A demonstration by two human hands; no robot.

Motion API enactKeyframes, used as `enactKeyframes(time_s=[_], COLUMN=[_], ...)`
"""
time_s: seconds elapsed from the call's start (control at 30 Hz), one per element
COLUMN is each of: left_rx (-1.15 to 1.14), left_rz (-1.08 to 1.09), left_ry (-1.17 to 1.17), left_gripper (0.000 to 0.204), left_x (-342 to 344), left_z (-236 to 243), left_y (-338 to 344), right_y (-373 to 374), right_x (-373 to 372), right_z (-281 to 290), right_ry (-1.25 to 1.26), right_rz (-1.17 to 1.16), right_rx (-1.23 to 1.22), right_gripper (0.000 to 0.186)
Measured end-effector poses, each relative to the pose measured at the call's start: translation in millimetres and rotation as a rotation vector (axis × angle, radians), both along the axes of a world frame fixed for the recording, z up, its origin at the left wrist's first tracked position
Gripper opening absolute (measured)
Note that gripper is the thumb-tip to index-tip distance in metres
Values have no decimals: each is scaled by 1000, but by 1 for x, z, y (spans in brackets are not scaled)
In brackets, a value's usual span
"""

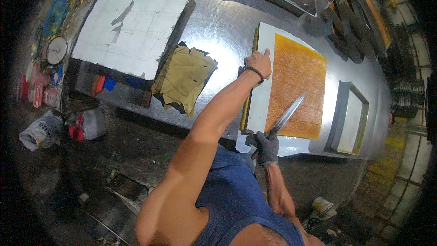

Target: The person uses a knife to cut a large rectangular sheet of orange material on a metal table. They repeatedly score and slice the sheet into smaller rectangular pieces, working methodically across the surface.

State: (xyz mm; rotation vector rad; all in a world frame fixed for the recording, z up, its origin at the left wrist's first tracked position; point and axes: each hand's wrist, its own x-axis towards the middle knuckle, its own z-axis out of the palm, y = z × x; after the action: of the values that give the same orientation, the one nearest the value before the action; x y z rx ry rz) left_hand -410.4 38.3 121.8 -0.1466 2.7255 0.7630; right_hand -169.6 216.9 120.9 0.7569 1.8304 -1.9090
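1. Orange slab (298,86): a flat amber sheet, scored into long strips, is laid on a white board (261,105) on the steel tabletop (218,32), right of centre.
2. Knife (286,117): a long blade is held slanted over the near part of the slab, tip pointing up and right; contact with the surface cannot be told.
3. Right hand (266,148): grey-gloved, fingers closed tight around the knife handle at the near edge of the board.
4. Left hand (258,64): bare, a dark band at the wrist, loosely closed with knuckles pressed on the board's far left part, just beside the slab; nothing is gripped.
5. Step judged: cutting of the slab into strips is in hand, with the board steadied by the left hand. Several score lines are already seen across the sheet.
6. Next move, as judged: the blade is to be lined up with a score line and drawn straight, with the board kept from sliding.
7. Around: a framed tray (350,118) is seen to the right of the board, crumpled tan paper (184,79) to the left, a large white panel (132,23) beyond that, and a dial scale (57,50) at far left.
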Motion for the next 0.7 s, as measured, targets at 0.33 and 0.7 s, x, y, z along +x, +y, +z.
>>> enactKeyframes(time_s=[0.33, 0.7], left_rx=[11, 141], left_rz=[1, 124], left_ry=[-5, 33], left_gripper=[95, 100], left_x=[3, 27], left_z=[0, -14], left_y=[-1, -3], right_y=[1, 4], right_x=[0, -4], right_z=[-8, -13], right_ry=[3, -33], right_rz=[48, 121], right_rx=[20, 110], right_gripper=[16, 14])
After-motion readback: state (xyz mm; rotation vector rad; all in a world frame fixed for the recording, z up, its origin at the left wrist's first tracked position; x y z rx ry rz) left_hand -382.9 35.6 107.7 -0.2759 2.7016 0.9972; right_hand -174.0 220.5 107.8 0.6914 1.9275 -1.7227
